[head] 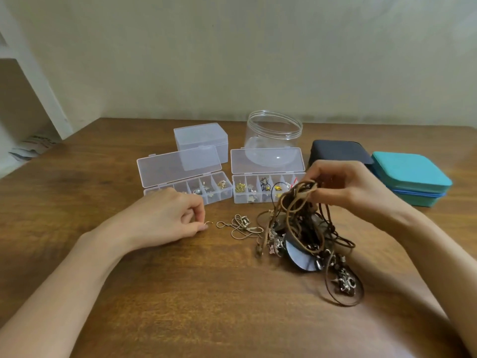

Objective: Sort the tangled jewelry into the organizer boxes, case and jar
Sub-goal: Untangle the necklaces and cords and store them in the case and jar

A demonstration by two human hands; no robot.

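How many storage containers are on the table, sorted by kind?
Open clear compartment boxes: 2
Closed clear box: 1
Clear jar: 1
Zip cases, dark blue and teal: 2
Total: 6

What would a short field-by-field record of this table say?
left hand: pinches a small gold hook
right hand: holds up a tangle of brown cords, whose lower part rests on the table
thin chain: loose, between hook and tangle
left divided box: lid open, trinkets inside
right divided box: lid open, trinkets inside
small box: shut
jar: no lid
dark case: shut
teal case: shut
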